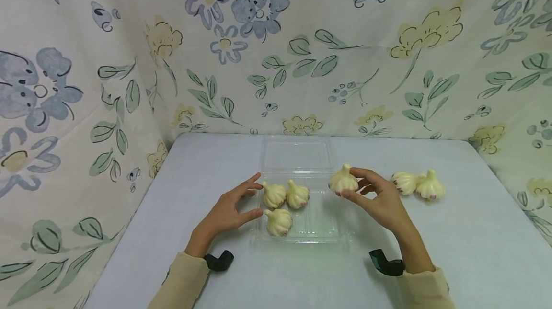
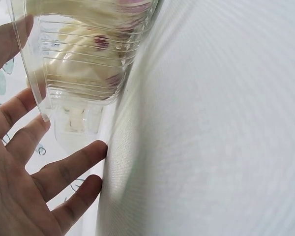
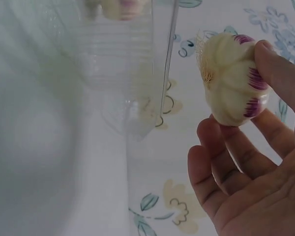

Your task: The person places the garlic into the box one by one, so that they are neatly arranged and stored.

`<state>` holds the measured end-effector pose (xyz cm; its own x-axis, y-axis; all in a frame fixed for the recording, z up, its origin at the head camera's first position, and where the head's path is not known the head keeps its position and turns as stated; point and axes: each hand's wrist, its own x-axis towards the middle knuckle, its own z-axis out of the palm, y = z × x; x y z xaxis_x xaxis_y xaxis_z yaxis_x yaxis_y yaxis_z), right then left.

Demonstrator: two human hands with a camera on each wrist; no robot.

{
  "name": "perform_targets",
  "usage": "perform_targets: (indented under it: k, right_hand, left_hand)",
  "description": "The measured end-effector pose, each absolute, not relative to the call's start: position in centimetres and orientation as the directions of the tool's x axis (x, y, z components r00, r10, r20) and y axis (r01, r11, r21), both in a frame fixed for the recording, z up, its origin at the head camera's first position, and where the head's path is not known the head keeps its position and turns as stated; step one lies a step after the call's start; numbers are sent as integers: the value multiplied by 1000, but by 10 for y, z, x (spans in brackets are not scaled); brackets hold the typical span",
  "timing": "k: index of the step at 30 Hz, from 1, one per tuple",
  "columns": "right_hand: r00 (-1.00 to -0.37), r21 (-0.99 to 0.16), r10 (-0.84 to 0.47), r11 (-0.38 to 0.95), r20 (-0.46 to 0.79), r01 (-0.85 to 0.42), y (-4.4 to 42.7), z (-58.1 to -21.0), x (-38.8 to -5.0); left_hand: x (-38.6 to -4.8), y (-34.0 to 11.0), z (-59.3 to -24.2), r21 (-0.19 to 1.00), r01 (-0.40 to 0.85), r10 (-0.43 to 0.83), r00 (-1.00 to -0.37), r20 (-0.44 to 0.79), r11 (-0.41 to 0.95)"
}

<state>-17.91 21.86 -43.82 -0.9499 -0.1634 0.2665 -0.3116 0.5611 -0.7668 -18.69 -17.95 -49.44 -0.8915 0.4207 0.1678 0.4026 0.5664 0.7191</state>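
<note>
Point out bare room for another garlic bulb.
Free: the right side of the clear, rectangular plastic container, beside three cream-and-purple garlic bulbs; the white tabletop in front of it, between both beige sleeves. Crowded: the container's left side, with those bulbs and the left hand; right of the right hand, where two more bulbs cluster.

1. A white table (image 1: pixel 483 251), pale-topped, with rounded far corners.
2. A cream floral curtain (image 1: pixel 276 98), rising behind the table's far edge and along its left and right edges.
3. Printed blue flowers (image 1: pixel 243 10), above the far edge, left of its middle.
4. A yellow blossom (image 1: pixel 431 26), above the far edge, toward the right corner.
5. Green leaves (image 1: pixel 46 237), beyond the left edge.
</note>
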Motion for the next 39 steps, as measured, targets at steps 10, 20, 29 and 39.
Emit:
perform_targets:
  k: [10,20,29,39]
  right_hand:
    - [-952,-782,-202,544,230,-304,208,-437,-176]
    - [-935,-782,-259,518,243,-346,201,-441,-176]
    - [-909,-785,-324,477,261,-395,187,-447,-173]
    - [-887,-776,-363,456,284,-435,178,-451,-172]
  left_hand:
    - [-187,-180,-495,722,403,419,-892,171,563]
    - [-187,-180,-494,721,398,417,-894,165,568]
    - [-186,-179,-494,728,395,417,-894,164,560]
    - [-187,-179,-493,724,390,417,-896,155,569]
